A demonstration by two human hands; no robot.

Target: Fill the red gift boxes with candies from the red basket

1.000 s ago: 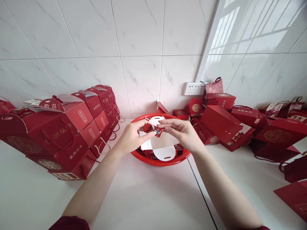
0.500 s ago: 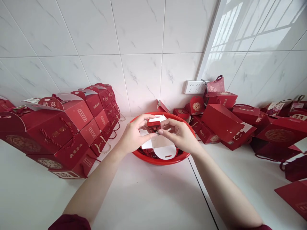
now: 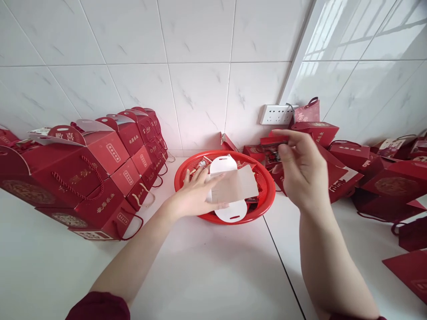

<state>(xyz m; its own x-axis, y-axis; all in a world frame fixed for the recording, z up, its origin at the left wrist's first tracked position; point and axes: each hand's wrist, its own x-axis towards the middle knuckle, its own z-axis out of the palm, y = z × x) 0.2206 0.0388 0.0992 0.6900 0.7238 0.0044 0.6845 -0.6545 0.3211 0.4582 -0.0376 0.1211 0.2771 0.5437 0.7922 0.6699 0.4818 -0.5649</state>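
A red plastic basket point(image 3: 269, 195) stands on the white counter, holding small red packets and an opened box point(image 3: 230, 184) whose white inside faces up. Over the basket's left half, my left hand point(image 3: 196, 191) has its fingers spread, touching the box's left side. To the right of the basket, raised above the counter, my right hand point(image 3: 302, 171) pinches a small red packet point(image 3: 273, 146) between thumb and fingers. The packet has a dark, partly clear lower part.
Stacked red gift boxes point(image 3: 96, 178) with rope handles fill the left side. More red boxes point(image 3: 383, 182) are piled at the right. Behind are a tiled wall and a white power strip point(image 3: 277, 114). A dark seam point(image 3: 283, 266) crosses the counter.
My right hand has moved right and up, away from the basket, with the red packet. My left hand has let go of it, dropped lower and spread its fingers by the box.
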